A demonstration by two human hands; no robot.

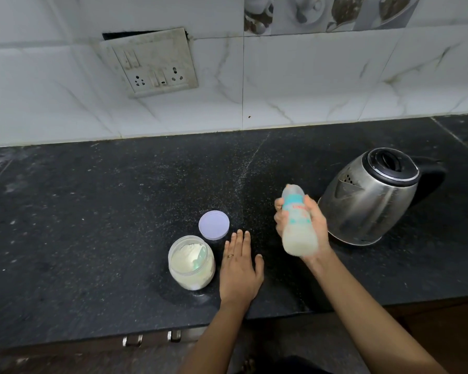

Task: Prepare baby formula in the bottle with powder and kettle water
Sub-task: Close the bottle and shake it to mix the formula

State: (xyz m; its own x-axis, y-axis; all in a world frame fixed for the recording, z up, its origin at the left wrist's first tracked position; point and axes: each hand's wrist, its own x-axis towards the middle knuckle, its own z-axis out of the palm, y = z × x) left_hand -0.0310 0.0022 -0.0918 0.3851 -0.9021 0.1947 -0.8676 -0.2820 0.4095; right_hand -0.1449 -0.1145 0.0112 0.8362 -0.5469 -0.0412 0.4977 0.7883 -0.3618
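Note:
My right hand [315, 225] grips a baby bottle [297, 222] in the air above the black counter [119, 211]. The bottle is tilted, blurred, and holds milky white liquid in its lower half. My left hand [239, 268] lies flat on the counter with straight fingers, just right of an open jar of white powder [191, 263] with a greenish scoop inside. The jar's pale purple lid [214, 225] lies behind the jar. A steel kettle [373, 195] with a black lid and handle stands to the right of the bottle.
A tiled wall [308, 82] with a socket panel [152, 63] runs along the back of the counter. Drawer handles [152, 340] show below the front edge.

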